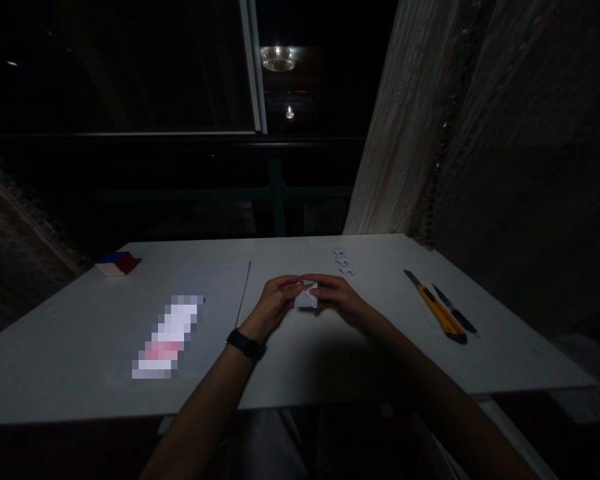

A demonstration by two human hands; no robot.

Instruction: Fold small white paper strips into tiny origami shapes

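Holding a small white folded paper [307, 301] between the left hand [279, 297] and the right hand [344, 299], over the near-middle of a white table [60, 360].
Nearest, a black wristband [245, 344] sits on the left wrist; both hands are closed by the fingertips on the paper's opposite sides. Paper: squarish outline, slanting lines like folds across its face, upper part greyer than the lower edge; fingers cover its sides and fine detail is too dim to read. To the left, a pixelated bright rectangle [167, 339] overlies a pale sheet [225, 310]. To the right, a yellow cutter [434, 310], blade exposed, lies beside a dark-handled knife [454, 309]. Farther, small paper-like pieces [343, 262] lie in a row; a blue, red and white block [117, 264] stands at far left. Beyond hangs a pale curtain [395, 127].
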